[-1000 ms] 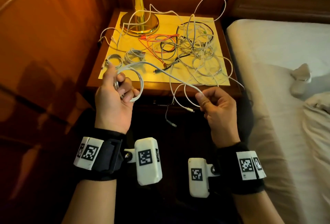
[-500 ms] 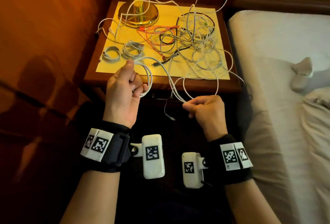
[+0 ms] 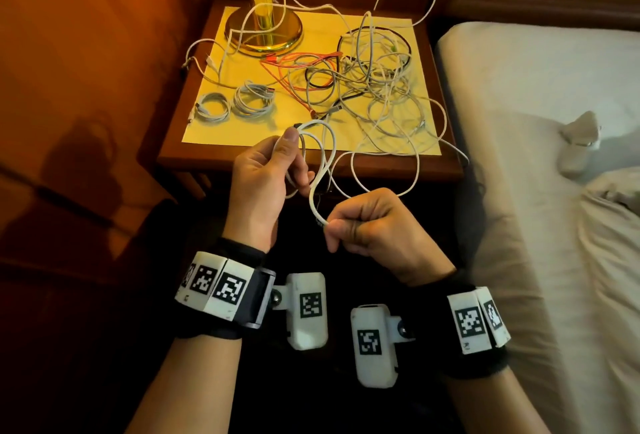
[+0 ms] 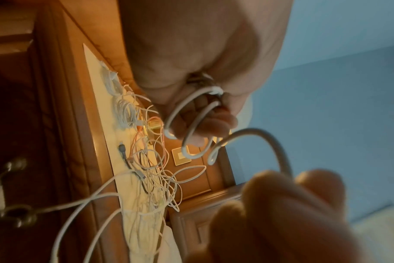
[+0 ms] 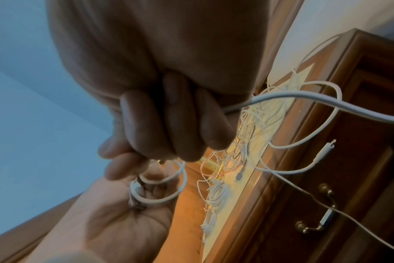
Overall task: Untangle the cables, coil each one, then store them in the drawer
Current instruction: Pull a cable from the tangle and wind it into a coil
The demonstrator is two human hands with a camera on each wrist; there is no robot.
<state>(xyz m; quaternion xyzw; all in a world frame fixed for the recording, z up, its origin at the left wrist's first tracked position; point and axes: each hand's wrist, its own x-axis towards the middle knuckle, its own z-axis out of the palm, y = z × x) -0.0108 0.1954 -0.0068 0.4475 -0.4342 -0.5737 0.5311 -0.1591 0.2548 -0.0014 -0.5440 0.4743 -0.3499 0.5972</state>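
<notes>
My left hand (image 3: 296, 160) grips a small coil of a white cable (image 3: 325, 146) in front of the nightstand, thumb on top; the loops (image 4: 187, 117) lie across its curled fingers. Just below and to the right, my right hand (image 3: 332, 226) pinches the same cable's free run, which leaves the fist as a thick white line (image 5: 304, 99). That run arcs back over the nightstand's front edge. A tangle of white, orange and black cables (image 3: 374, 87) covers the yellow mat. Two finished white coils (image 3: 211, 110) (image 3: 252, 101) lie at the mat's left. The drawer's brass handle (image 5: 326, 218) shows below.
A brass lamp base (image 3: 263, 32) stands at the back left of the nightstand (image 3: 214, 160). A bed with pale sheets (image 3: 536, 104) runs along the right, with a small white object (image 3: 581, 136) on it. A wooden wall panel closes the left side.
My right hand has swung in towards the left hand with the cable. The left hand has shifted right and holds one more loop. The free run has grown shorter.
</notes>
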